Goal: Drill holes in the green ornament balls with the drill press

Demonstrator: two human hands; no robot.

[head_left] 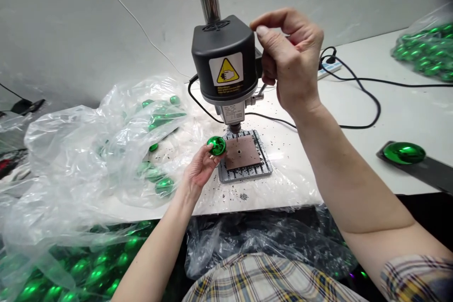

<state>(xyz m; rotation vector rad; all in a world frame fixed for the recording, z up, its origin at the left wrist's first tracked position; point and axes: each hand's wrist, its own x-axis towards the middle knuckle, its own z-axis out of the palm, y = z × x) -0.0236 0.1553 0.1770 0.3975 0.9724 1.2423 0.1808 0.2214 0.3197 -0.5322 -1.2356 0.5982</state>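
Observation:
My left hand (199,167) is shut on a shiny green glass-like ball (216,146), holding it beside the chuck of a small bench drill press (224,63). The ball sits just left of the drill bit area and does not touch the brown pad (242,152) on the slotted metal base plate (244,172). My right hand (290,59) is raised, curled at the right side of the black drill head, near a metal feed lever (259,92). Its fingers partly hide the lever's end, so any grip there cannot be seen.
Clear plastic bags (106,141) with green balls lie on the white table's left side, and more hang below its front edge. Another bag of balls (426,52) sits far right. A green ball (404,153) rests on a dark strip (417,165). Black cables, a power strip (329,70) and dark shavings lie about.

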